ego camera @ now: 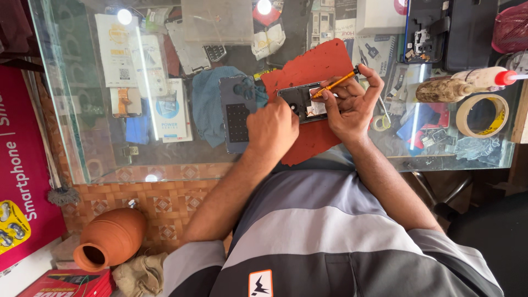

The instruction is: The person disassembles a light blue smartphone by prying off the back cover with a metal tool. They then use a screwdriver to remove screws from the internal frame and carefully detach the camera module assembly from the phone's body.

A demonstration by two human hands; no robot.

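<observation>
An opened dark phone (298, 98) lies on a red mat (322, 63) on a glass counter. My left hand (272, 129) rests on the phone's near end and steadies it. A thin yellow screwdriver (336, 83) is pinched in the fingers of my right hand (355, 104), its tip down on the phone's inside. Just left of my left hand, a grey back cover (235, 114) lies on a blue cloth (209, 104).
A tape roll (483, 115) and a bottle with a red cap (478, 80) sit at the right. A black device (456, 30) stands at the far right corner. Boxes and parts show under the glass (77, 159). A clay pot (110, 239) sits on the floor.
</observation>
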